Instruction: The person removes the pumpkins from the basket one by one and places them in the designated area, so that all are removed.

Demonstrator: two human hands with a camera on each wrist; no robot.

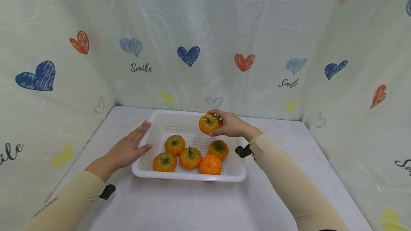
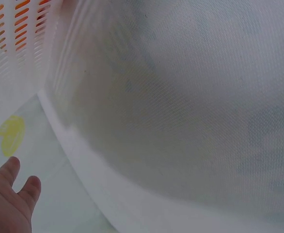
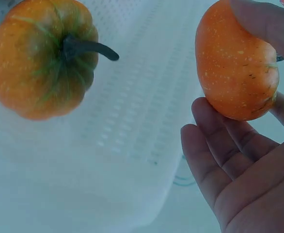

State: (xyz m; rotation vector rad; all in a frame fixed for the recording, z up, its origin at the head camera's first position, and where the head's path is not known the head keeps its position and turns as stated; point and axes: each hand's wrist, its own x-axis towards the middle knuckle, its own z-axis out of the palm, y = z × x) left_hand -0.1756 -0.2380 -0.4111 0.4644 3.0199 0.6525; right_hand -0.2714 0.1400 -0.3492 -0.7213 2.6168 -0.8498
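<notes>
My right hand (image 1: 236, 126) holds a small orange and green pumpkin (image 1: 208, 123) between thumb and fingers, above the back right part of a white plastic basket (image 1: 189, 177). The right wrist view shows its speckled orange underside, with the thumb on top and the fingertips below. Several more small pumpkins lie inside the basket, among them a plain orange one (image 1: 210, 164) at the front and a green-topped one (image 1: 218, 149) at the right. My left hand (image 1: 128, 149) is at the basket's left rim, fingers straight; whether it touches the rim I cannot tell.
The basket stands on a table with a white cloth (image 1: 179, 206). A pale curtain (image 1: 205, 20) printed with hearts and the word "Smile" hangs behind the table and at both sides. A dark wrist mount (image 1: 244, 151) sits at the right sleeve.
</notes>
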